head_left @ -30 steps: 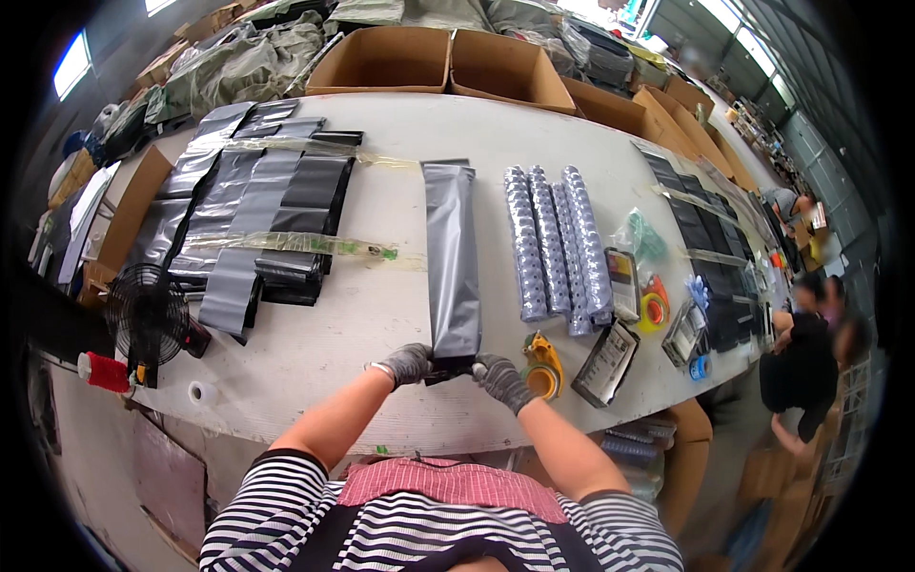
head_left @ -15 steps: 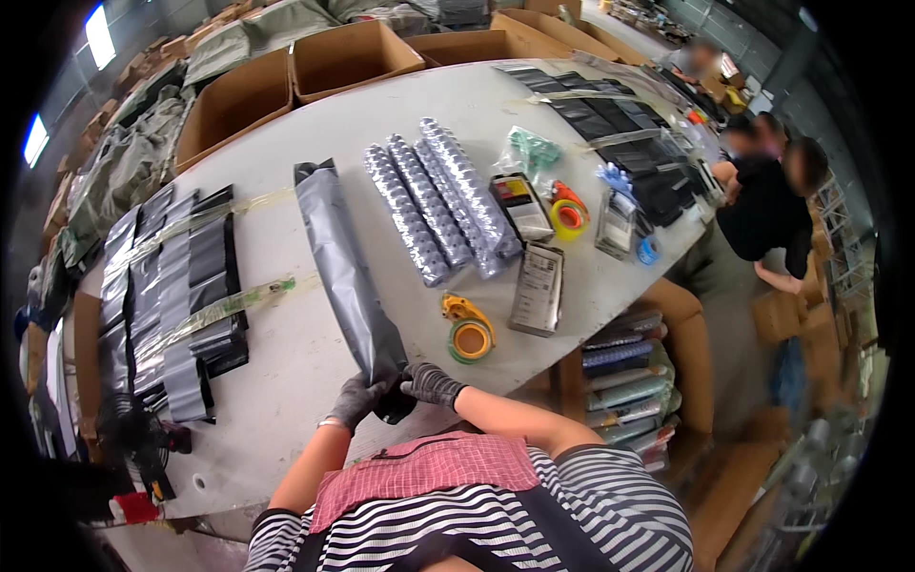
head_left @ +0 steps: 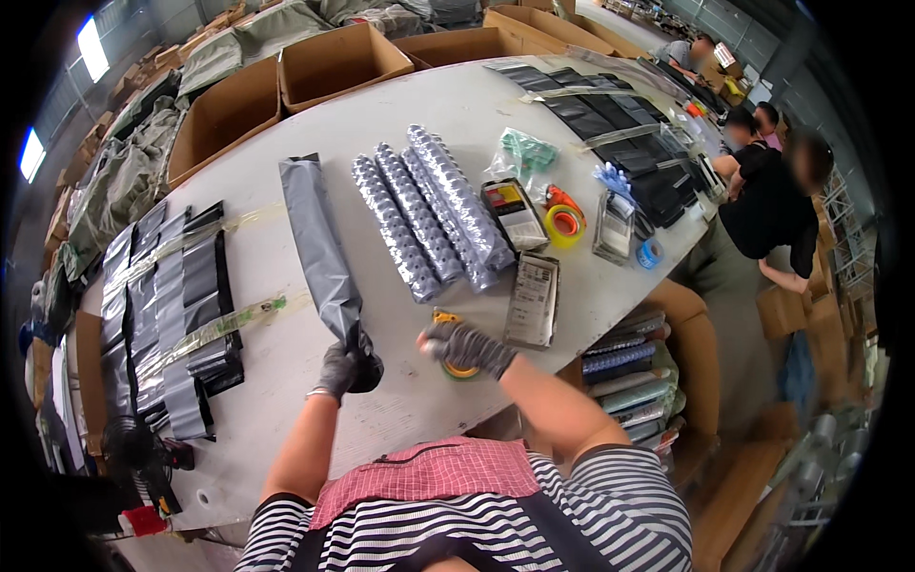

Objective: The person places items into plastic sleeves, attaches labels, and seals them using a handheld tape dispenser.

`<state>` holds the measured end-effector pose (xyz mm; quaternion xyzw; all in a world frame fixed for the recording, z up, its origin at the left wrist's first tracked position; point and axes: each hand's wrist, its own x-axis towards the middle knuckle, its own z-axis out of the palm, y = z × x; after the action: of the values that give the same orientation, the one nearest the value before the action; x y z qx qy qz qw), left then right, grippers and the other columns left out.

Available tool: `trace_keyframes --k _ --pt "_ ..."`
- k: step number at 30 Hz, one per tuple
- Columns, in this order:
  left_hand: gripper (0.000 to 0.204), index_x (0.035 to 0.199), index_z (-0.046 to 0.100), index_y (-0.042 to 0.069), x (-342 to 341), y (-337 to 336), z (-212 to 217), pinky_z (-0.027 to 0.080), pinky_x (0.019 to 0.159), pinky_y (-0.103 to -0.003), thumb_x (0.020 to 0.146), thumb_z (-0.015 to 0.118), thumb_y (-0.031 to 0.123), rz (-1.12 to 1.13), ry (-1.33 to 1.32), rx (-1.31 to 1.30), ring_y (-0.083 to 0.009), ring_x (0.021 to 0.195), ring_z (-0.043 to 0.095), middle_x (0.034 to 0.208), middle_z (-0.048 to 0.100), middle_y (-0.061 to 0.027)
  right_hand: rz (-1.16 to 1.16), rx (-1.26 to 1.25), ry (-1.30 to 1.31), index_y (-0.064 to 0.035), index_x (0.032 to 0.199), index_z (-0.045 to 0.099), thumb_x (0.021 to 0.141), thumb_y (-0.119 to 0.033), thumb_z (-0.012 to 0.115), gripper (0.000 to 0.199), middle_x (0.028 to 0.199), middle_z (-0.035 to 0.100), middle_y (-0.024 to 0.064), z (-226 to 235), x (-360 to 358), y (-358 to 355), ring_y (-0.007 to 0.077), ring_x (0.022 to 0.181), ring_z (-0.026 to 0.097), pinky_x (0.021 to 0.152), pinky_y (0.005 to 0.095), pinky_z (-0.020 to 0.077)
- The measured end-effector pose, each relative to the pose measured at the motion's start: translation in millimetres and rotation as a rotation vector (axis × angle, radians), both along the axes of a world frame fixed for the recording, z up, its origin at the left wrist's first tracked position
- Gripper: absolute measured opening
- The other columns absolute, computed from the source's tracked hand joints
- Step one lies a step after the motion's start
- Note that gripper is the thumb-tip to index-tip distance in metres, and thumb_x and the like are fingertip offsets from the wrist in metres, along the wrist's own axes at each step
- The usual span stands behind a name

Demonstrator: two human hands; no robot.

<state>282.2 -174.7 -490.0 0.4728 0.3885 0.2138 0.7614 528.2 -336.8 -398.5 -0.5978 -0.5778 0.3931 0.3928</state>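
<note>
Gloves cover both hands. Left hand [head_left: 340,370] alone now grips the near end of the long grey poly bag [head_left: 319,248], fingers closed round it; a second ago both hands held that end. Right hand [head_left: 462,346] has let go and rests, fingers curled, on a yellow tape dispenser [head_left: 456,362] at the bench's [head_left: 286,400] near edge. Four silver wrapped rolls [head_left: 429,214] lie side by side mid-bench; one loose yellow tape roll [head_left: 564,225] sits beyond them.

left hand [head_left: 338,370] grips grey bag [head_left: 319,250] end | right hand [head_left: 464,347] on tape roll [head_left: 457,367]
</note>
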Motion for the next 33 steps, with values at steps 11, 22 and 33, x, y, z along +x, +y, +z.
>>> trace_keyframes --k 11,22,33 --pt "0.032 0.116 0.065 0.001 -70.7 -52.5 12.7 0.052 0.084 -0.03 0.087 0.071 0.013 -0.164 0.348 0.028 -0.0156 0.089 0.064 0.103 0.069 -0.004 -0.607 -0.376 -1.085 -0.008 0.101 0.072 0.085 -0.013 0.058 0.022 0.095 0.069 0.0207 -37.9 280.7 21.5 0.036 0.095 0.068 0.083 0.045 0.0545" --pt "0.034 0.109 0.067 -0.002 -106.0 -83.3 32.7 0.052 0.069 -0.032 0.084 0.074 0.02 -0.251 0.622 0.059 -0.0168 0.075 0.064 0.086 0.07 -0.0087 -0.633 0.164 0.087 -0.0054 0.103 0.064 0.094 -0.013 0.063 0.013 0.087 0.065 0.0014 24.1 141.8 -9.4 0.0098 0.077 0.06 0.068 0.0255 0.0508" --pt "0.025 0.1 0.065 -0.002 -101.6 -80.2 27.4 0.05 0.074 -0.036 0.096 0.059 0.021 -0.13 0.625 0.499 -0.0188 0.079 0.063 0.085 0.07 -0.014 -0.176 -0.799 0.751 -0.0083 0.096 0.064 0.091 -0.019 0.068 0.013 0.07 0.054 -0.0051 -35.1 -142.1 -30.0 0.0037 0.054 0.044 0.046 0.0176 0.0356"
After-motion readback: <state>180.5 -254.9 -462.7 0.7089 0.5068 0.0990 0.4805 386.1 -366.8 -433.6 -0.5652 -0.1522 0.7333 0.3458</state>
